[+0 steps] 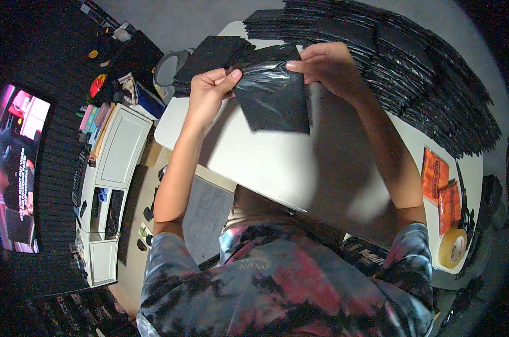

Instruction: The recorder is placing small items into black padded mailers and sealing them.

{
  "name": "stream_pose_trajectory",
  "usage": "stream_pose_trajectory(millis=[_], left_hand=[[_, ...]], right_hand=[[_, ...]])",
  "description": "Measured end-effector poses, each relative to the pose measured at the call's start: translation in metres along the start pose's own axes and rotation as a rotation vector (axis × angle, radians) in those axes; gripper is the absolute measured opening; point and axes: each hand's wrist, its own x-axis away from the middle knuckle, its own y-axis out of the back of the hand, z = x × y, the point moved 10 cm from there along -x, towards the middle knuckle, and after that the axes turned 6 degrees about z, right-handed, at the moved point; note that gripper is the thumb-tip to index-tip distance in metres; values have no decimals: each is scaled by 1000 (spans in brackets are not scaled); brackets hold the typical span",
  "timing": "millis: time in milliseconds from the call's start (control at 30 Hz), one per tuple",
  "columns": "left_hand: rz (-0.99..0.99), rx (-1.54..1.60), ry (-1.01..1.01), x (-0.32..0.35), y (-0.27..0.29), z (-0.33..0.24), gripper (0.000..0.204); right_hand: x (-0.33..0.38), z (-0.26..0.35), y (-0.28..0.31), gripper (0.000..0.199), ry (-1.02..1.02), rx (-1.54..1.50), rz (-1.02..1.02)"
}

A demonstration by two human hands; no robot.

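A black plastic bag [274,104], flat and shiny with creases near its top, is held up over the white table [254,168]. My left hand [212,92] pinches its upper left edge between thumb and fingers. At the upper right edge, my right hand [330,67] grips it the same way, thumb in front. Behind my left hand lies a stack of flat black bags [206,59]. A long row of overlapping black bags [389,62] curves along the far and right side of the table, close behind my right hand.
Two orange packets [436,177] lie at the table's right side, with a roll of tape [453,249] nearer me. To the left stand a white cabinet [119,149] with books on top and a lit television [21,168]. A grey round-backed chair [170,70] is beyond the table's left corner.
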Motion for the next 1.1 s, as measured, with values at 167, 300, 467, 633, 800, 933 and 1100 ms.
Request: stream_pose_trajectory(millis=[167, 300, 467, 633, 800, 933, 1100], left_hand=[[-34, -47, -64, 0, -1, -9, 17], [-124, -44, -106, 3, 10, -9, 18], [-99, 73, -126, 4, 5, -5, 22], [17, -75, -106, 5, -13, -3, 17], [27, -275, 56, -1, -5, 13, 30], [73, 120, -35, 3, -17, 8, 40], [21, 170, -49, 3, -18, 6, 41]], right_hand=[[-6, -2, 3, 28, 171, 115, -18], [-5, 6, -1, 28, 378, 214, -55], [21, 47, -24, 29, 940, 681, -235], [4, 25, -32, 32, 480, 505, 25], [-3, 3, -21, 38, 322, 351, 28], [-1, 7, -18, 36, 182, 264, 30], [0, 21, -21, 36, 354, 407, 87]])
